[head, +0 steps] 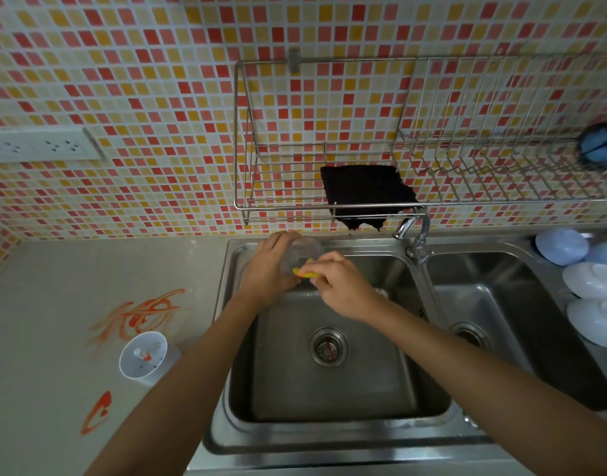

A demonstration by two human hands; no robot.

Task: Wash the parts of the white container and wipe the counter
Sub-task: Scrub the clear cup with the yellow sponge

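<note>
Over the left sink basin (333, 383), my left hand (269, 266) grips a clear, translucent container part (303, 250), tilted on its side. My right hand (339, 286) pinches a yellow sponge (305, 273) against that part's rim. A white cup-shaped container part (143, 353) stands upright on the grey counter (54, 321), with small bits and an orange smear inside. Orange sauce streaks (144, 312) mark the counter behind the cup, and another orange smear (96, 412) lies in front of it.
A chrome faucet (415, 235) stands between the two basins. The right basin (501, 324) has several pale blue bowls (590, 280) upside down along its right side. A black cloth (367, 194) hangs from the wall wire rack (432, 139). Wall sockets (41, 146) sit at left.
</note>
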